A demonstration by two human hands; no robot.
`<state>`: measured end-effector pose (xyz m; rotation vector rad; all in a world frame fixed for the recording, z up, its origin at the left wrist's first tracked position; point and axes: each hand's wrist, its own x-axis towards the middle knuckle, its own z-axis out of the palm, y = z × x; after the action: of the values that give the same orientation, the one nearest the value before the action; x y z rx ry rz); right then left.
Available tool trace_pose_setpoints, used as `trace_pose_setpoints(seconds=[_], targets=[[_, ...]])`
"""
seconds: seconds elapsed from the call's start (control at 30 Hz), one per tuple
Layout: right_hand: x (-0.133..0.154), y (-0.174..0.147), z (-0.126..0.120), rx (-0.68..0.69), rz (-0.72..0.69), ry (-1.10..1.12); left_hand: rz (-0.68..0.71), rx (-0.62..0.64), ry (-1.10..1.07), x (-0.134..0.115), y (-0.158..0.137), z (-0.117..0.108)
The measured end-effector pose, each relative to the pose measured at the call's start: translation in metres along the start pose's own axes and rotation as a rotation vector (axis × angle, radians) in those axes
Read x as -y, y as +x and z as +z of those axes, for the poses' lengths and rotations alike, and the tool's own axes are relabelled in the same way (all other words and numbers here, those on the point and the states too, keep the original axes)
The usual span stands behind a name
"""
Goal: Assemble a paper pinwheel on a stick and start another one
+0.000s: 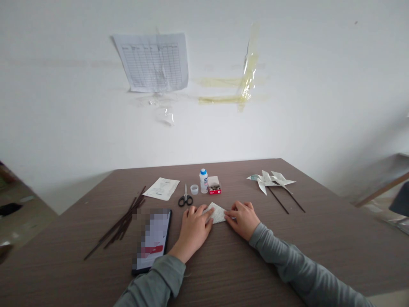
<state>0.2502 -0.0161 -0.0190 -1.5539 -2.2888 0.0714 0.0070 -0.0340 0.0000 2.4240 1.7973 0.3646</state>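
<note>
A small piece of folded paper, pale with fine print and roughly triangular at the top, lies on the table between my hands. My left hand holds its left side, with the fingertips on top and the thumb by the lower edge. At the right corner, the thumb and index finger of my right hand are closed on the paper. The parts of the paper under my fingertips are hidden. Just beyond my left hand lie black-handled scissors.
A phone lies left of my left forearm, near thin brown sticks and a paper stack. Behind stand a small cup, a blue-capped bottle and a red box. Paper pinwheels lie right on the table.
</note>
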Motion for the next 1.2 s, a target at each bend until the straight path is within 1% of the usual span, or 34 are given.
trace_pose_setpoints(seconds=[0.13, 0.33, 0.47, 0.63, 0.7, 0.8, 0.93, 1.03, 1.2], targets=[[0.007, 0.001, 0.005, -0.037, 0.049, -0.019, -0.003, 0.01, -0.002, 0.003, 0.002, 0.001], [0.017, 0.003, 0.027, -0.101, 0.144, -0.075, -0.006, 0.02, 0.006, 0.005, 0.003, 0.003], [0.015, 0.003, 0.035, -0.124, 0.15, -0.07, 0.006, 0.003, 0.026, 0.006, 0.003, 0.006], [0.014, 0.0, 0.03, -0.087, 0.221, -0.022, 0.012, 0.003, 0.02, 0.01, 0.004, 0.01], [0.015, -0.002, 0.026, -0.084, 0.22, -0.002, 0.009, 0.004, 0.01, 0.011, 0.004, 0.011], [0.016, -0.004, 0.024, -0.119, 0.207, 0.012, 0.017, -0.013, 0.003, 0.013, 0.004, 0.012], [0.014, -0.006, 0.024, -0.138, 0.274, 0.013, 0.011, -0.004, 0.009, 0.012, 0.004, 0.012], [0.01, -0.007, 0.025, -0.114, 0.311, 0.007, -0.011, 0.022, 0.0, 0.01, 0.003, 0.009], [0.003, -0.008, 0.022, -0.05, 0.367, 0.013, -0.004, -0.001, -0.007, 0.01, 0.003, 0.009]])
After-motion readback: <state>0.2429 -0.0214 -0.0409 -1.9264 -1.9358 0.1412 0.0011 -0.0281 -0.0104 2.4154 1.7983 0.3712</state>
